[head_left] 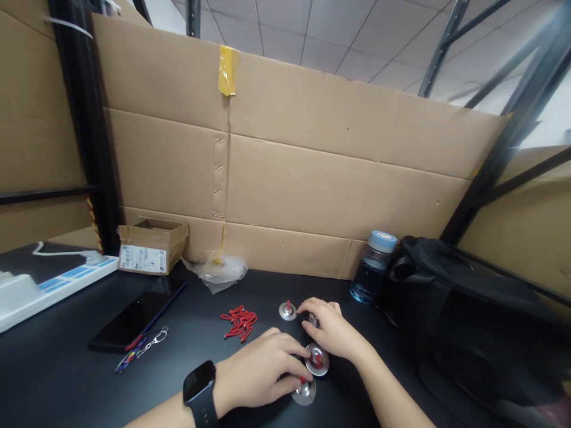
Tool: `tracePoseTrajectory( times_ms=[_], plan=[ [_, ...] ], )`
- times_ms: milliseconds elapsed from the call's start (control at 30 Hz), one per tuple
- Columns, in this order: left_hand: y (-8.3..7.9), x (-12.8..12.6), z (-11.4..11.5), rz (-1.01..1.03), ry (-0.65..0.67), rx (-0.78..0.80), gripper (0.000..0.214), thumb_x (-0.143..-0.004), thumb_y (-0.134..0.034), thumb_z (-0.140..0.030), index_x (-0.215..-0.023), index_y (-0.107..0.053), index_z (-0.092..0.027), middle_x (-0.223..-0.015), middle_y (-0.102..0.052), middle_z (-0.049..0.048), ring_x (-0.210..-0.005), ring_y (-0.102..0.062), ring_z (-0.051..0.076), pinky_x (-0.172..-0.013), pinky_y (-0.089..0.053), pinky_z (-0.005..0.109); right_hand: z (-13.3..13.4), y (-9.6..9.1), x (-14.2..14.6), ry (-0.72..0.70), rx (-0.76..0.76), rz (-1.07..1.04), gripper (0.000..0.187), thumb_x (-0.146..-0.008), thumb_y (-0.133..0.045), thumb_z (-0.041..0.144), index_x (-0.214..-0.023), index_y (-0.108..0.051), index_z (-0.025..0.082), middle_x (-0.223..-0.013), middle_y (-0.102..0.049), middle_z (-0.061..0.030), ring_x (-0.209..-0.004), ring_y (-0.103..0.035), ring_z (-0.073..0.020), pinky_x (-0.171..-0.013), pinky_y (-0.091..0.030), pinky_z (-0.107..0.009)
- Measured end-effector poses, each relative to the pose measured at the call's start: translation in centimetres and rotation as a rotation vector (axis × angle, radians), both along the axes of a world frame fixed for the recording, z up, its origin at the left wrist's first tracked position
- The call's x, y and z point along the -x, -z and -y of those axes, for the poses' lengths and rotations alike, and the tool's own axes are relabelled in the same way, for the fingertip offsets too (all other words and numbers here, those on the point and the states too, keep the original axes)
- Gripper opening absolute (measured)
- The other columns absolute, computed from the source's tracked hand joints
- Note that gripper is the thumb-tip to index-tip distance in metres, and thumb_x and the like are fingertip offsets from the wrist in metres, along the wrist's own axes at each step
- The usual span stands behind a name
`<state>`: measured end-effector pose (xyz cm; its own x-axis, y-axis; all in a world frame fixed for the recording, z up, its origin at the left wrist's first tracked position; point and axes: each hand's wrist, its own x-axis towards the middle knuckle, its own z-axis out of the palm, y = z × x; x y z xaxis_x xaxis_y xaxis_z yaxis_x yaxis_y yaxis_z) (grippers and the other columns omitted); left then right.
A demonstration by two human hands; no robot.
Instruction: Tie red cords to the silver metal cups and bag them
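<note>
Head view: left hand (266, 367) pinching red-topped disc (305, 393); right hand (332, 327) over patterned object (313, 320), cannot tell if gripping.

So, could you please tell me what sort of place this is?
Probably a makeshift workstation: a black tabletop backed by a cardboard wall, between dark metal posts, with a power strip.

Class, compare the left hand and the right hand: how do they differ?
The left hand has a dark smartwatch on its wrist; the right hand has a bare wrist. The left hand's fingers are at the two nearer metal discs, while the right hand's index fingertip is beside the farthest metal disc. Both hands are ungloved, backs showing.
</note>
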<state>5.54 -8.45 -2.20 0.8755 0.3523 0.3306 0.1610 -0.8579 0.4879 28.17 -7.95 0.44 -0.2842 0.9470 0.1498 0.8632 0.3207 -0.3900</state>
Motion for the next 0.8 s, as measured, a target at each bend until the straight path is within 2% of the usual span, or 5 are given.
tracePoseTrajectory(
  times_ms=[67, 267, 467, 633, 800],
  plan=[
    [-0.2, 0.0, 0.0, 0.001, -0.012, -0.016, 0.020, -0.098, -0.064, -0.030, -0.111, -0.076, -0.038, -0.129, -0.072, -0.0033, -0.118, -0.066, 0.022, -0.103, -0.038, 0.036, 0.1, -0.2, 0.1, -0.001, 0.005, 0.008, 0.029, -0.088, -0.058, 0.019, -0.112, -0.069, 0.030, -0.120, -0.070, -0.0032, -0.114, -0.062, -0.0246, -0.102, -0.033, -0.045],
    [-0.1, -0.1, -0.1, 0.045, 0.036, 0.010, 0.020, -0.089, -0.076, -0.025, -0.106, -0.077, -0.035, -0.110, -0.078, -0.0047, -0.109, -0.068, 0.019, -0.098, -0.038, 0.033, 0.4, -0.6, 0.3, -0.019, 0.015, -0.013, 0.029, -0.087, -0.060, 0.019, -0.113, -0.069, 0.031, -0.123, -0.070, -0.0025, -0.118, -0.061, -0.0248, -0.105, -0.033, -0.045],
    [0.4, -0.3, -0.7, 0.088, -0.017, -0.033, 0.019, -0.093, -0.067, -0.012, -0.093, -0.078, -0.028, -0.095, -0.079, -0.0056, -0.095, -0.070, 0.015, -0.089, -0.041, 0.030, 0.5, -0.9, 0.5, -0.094, -0.022, -0.105, 0.026, -0.087, -0.062, 0.016, -0.109, -0.071, 0.027, -0.119, -0.071, -0.0038, -0.114, -0.063, -0.0239, -0.103, -0.040, -0.041],
    [-0.6, 0.6, -1.5, 0.144, -0.152, -0.142, 0.014, -0.095, -0.064, -0.015, -0.095, -0.073, -0.025, -0.096, -0.075, -0.0032, -0.097, -0.065, 0.016, -0.087, -0.039, 0.031, 1.0, -1.6, 1.2, -0.286, -0.019, -0.251, 0.030, -0.086, -0.066, 0.016, -0.113, -0.071, 0.026, -0.117, -0.072, -0.0038, -0.109, -0.066, -0.0214, -0.095, -0.049, -0.031],
    [-0.9, 1.2, -2.0, 0.252, -0.272, -0.165, 0.014, -0.098, -0.059, -0.013, -0.098, -0.068, -0.024, -0.100, -0.072, -0.0022, -0.096, -0.059, 0.017, -0.087, -0.038, 0.032, 1.8, -2.1, 2.5, -0.340, -0.061, -0.281, 0.032, -0.081, -0.071, 0.014, -0.112, -0.070, 0.025, -0.101, -0.073, 0.0009, -0.087, -0.065, -0.0165, -0.082, -0.049, -0.025]
  ],
)
